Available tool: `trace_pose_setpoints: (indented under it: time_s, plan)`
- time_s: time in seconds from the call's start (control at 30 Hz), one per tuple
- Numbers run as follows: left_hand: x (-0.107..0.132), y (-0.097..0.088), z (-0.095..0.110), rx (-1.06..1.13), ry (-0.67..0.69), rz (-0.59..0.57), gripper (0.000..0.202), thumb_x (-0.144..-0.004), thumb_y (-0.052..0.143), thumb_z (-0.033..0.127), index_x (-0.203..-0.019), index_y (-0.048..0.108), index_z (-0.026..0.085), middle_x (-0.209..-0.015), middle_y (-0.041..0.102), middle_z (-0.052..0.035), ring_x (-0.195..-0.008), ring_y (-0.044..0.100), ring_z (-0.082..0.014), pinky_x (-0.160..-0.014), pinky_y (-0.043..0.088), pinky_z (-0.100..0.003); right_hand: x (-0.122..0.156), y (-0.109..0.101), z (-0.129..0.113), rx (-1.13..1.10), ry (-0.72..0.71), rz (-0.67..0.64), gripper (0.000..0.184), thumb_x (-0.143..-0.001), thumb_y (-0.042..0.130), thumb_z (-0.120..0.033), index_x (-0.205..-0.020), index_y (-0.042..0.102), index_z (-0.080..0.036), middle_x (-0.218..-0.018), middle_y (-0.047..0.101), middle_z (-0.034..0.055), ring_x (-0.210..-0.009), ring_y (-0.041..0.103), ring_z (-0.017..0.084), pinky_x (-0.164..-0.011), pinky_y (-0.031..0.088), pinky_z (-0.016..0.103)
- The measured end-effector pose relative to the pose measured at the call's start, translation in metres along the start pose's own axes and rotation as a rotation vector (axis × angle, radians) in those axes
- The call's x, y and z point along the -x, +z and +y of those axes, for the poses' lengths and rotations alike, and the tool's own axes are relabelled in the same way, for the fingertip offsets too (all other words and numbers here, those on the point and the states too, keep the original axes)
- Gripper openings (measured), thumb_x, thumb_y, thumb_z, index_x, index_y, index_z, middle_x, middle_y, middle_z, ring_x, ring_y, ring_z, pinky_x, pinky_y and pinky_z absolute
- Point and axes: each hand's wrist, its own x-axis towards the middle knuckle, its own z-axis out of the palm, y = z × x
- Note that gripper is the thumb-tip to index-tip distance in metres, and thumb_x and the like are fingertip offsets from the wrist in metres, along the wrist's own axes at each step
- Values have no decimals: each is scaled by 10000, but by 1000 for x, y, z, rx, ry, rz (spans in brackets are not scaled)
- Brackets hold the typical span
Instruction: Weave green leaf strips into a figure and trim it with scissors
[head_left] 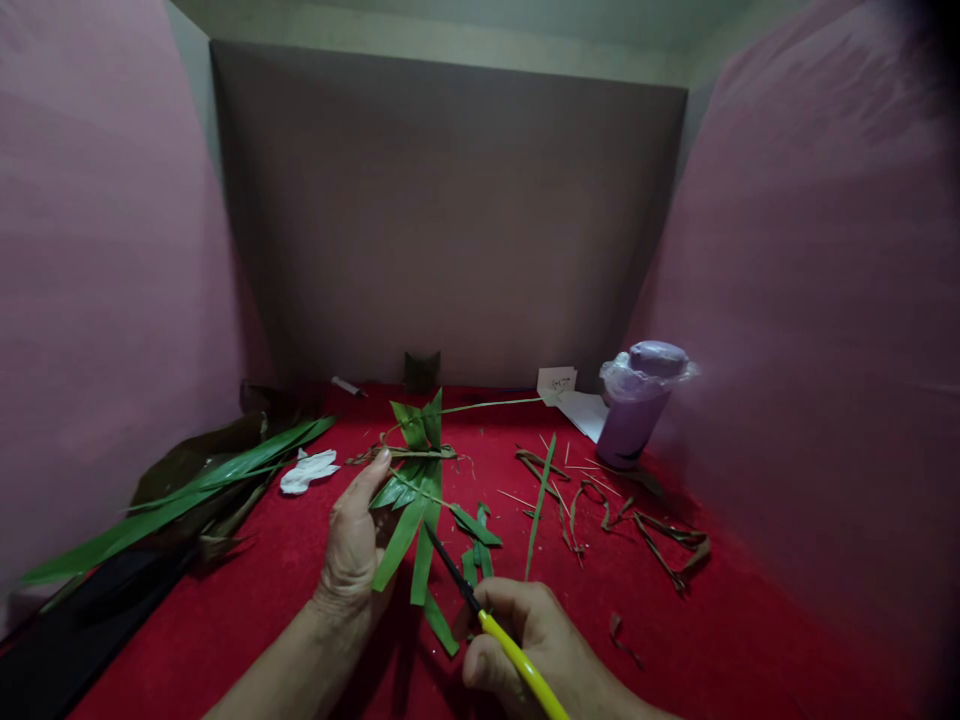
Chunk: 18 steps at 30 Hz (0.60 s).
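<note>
My left hand (pixel 352 540) is closed on a figure folded from green leaf strips (pixel 409 487). Its thumb lies along the left side, and brown dried strands (pixel 420 453) cross the upper part. Pointed leaf ends stick up at the top; long flat strips hang below. In my right hand (pixel 529 640) is a pair of scissors (pixel 517 655) with a yellow handle and dark, narrow blades. The blade tip is at the hanging strips; whether it touches them I cannot tell. Cut green leaf pieces (pixel 478 545) lie just right of the figure.
Long green leaves (pixel 217 480) lie on the left beside a white crumpled tissue (pixel 309 470). Thin sticks and dry brown strips (pixel 592 500) are scattered rightward. A purple container (pixel 634 420) topped with plastic stands behind them, near white papers (pixel 577 410). Pink walls flank the red cloth (pixel 562 560).
</note>
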Motion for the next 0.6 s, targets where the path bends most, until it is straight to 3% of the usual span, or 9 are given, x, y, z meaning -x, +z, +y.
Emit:
trace_pose_setpoints:
  time_s: [0.3,0.6]
  plan:
    - [-2,-2,-1,-4,31,6,66,-714,628,217,-723,603,156,-552,657,13,-427,593,-123,-415,487,-216,2,-1,5,55,-36,-15,545,-627,589,-676,-675,520,-137,-537,308,-60,-509,256,67,-433,225,192]
    - [3,4,-3,28,96,84,147,-654,680,229,-756,624,139,-575,655,5,-427,585,-124,-411,477,-222,1,2,8,-15,-63,-10,514,-630,621,-642,-650,475,-149,-552,313,-57,-521,241,72,-441,202,207]
